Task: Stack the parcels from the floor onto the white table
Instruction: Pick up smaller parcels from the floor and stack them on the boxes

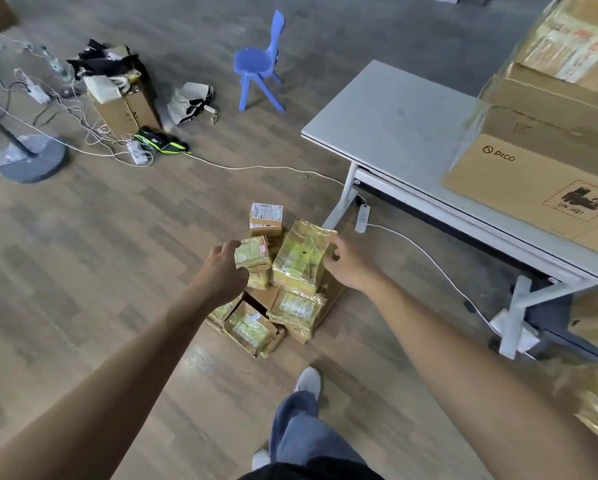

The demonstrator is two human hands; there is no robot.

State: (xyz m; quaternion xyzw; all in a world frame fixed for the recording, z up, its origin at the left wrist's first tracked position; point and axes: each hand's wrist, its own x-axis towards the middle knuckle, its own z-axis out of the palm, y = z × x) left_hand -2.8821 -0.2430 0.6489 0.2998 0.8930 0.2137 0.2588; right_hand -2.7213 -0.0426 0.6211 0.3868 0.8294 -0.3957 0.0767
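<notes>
A heap of several small taped cardboard parcels [287, 306] lies on the wood floor in front of me. My left hand [223, 271] grips a small parcel [252, 251] at the heap's left side, thumb below and fingers above. My right hand [346, 263] grips the right edge of a larger taped parcel [301, 256] that sits on top of the heap. A parcel with a white label [265, 216] stands at the heap's far end. The white table [394, 123] stands to the right, its near left part bare.
Large cardboard boxes [533, 181] fill the table's right side. A power strip [362, 218] and white cable lie by the table leg. A blue chair [259, 64], a box with bags [124, 98], cables and a lamp base [31, 157] stand farther left.
</notes>
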